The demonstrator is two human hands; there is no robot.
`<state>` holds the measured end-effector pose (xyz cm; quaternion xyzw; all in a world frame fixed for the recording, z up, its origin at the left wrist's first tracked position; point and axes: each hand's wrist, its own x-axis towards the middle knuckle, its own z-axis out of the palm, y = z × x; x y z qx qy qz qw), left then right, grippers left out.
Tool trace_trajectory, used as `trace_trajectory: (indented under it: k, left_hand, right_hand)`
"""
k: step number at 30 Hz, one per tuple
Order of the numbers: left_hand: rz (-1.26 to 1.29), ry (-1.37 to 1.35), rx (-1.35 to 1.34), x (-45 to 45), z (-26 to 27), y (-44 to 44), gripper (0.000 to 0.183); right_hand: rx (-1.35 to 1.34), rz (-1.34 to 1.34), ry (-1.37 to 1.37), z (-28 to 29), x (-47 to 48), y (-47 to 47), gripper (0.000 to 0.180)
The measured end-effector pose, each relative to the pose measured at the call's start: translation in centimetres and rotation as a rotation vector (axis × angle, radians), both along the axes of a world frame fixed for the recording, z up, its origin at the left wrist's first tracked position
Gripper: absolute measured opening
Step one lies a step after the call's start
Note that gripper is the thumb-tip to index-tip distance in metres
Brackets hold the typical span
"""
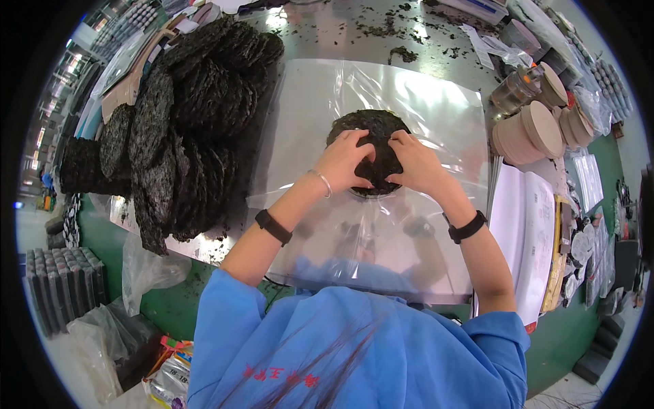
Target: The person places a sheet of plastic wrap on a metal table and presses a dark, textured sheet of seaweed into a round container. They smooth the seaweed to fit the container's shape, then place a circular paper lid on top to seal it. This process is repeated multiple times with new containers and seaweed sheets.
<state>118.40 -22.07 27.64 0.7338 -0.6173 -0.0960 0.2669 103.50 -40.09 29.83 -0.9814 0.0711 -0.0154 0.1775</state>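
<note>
A round, dark disc of dried seaweed [380, 168] lies on clear plastic film [306, 168] in front of me. My left hand [345, 158] bends its fingers onto the disc's left side, its thumb near the front edge. From the right, my right hand [421, 161] grips the disc in the same way. A bare strip of seaweed shows between both hands, while the fingers cover parts of its sides. Beneath the disc, a rounded clear edge peeks out at the front. The film spreads over a pale, shiny, flat surface and is wrinkled around the disc.
Large overlapping piles of dried seaweed [204, 107] fill the table's left. Seaweed crumbs [393, 25] litter the metal tabletop [317, 30] at the back. Stacks of round card discs [529, 134] and a clear jar [516, 89] stand right. Paper sheets [511, 214] lie nearer.
</note>
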Motion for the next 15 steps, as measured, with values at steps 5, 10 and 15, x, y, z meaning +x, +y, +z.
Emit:
trace_trajectory:
  k: [5,10,15]
  left_hand:
    - [-0.003,-0.015,0.170,0.2,-1.0,-1.3,0.054]
    - [-0.016,-0.049,0.051,0.5,-4.8,-1.5,0.061]
    - [-0.004,0.134,0.041,0.0,-1.2,-0.2,0.045]
  right_hand:
    - [-0.122,0.011,0.149,-0.9,1.0,0.6,0.058]
    - [-0.150,0.082,0.051,-4.6,1.2,0.5,0.059]
    - [-0.099,0.038,0.168,-3.5,-0.7,0.2,0.066]
